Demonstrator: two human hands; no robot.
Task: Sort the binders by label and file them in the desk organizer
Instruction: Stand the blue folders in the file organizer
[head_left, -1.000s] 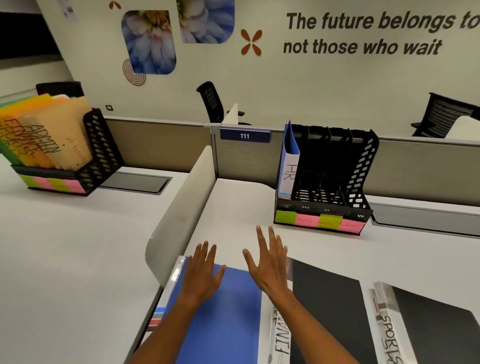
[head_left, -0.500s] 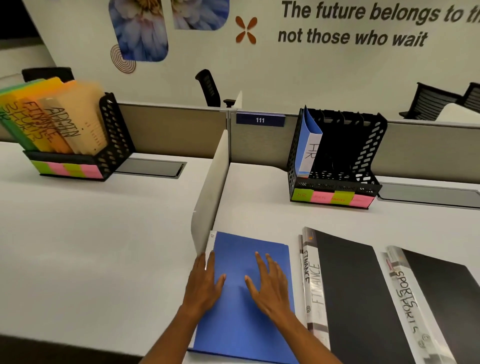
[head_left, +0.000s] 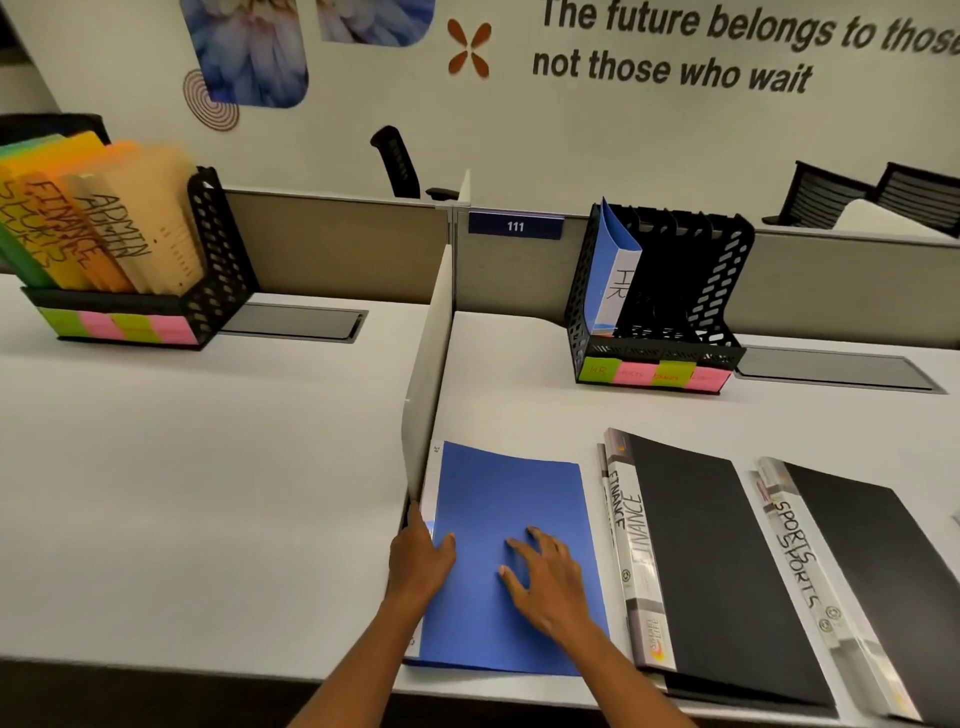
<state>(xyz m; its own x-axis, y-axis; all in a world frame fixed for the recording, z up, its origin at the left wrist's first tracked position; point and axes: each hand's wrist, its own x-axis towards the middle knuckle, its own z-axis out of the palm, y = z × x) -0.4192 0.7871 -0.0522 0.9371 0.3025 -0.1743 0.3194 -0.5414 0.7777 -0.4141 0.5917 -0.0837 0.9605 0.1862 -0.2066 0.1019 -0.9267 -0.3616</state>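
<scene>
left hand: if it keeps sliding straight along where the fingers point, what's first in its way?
The left hand sits at the blue binder's left edge, fingers pointing up and away. The white divider is right ahead and looks like first contact, though depth is hard to judge.

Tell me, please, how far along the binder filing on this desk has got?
Done: the HR binder stands in the organizer. In hand: the left hand grips the blue binder at its edge; the right hand rests on it. Left: the FINANCE binder and SPORTS binder lie flat.
</scene>
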